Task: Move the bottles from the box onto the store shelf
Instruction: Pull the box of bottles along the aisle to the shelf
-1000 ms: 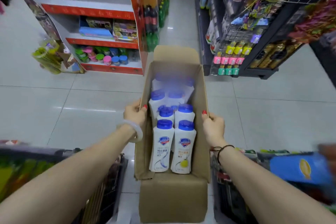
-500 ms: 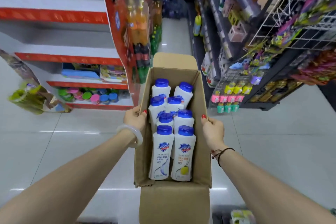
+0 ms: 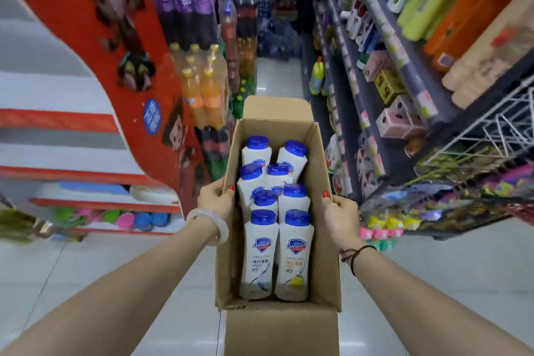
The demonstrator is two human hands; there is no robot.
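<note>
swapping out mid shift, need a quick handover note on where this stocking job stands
Left hand: grips the left wall of the box, thumb over the rim.
Right hand: grips the right wall the same way.
Bottles: eight blue caps show, all lying inside the open box, which is held up in the aisle.
Shelf: to the right, stocked with other goods.
Done: box carried into the aisle; no bottle is out of it.
Left: set the box down, then move each bottle onto the shelf.
</note>
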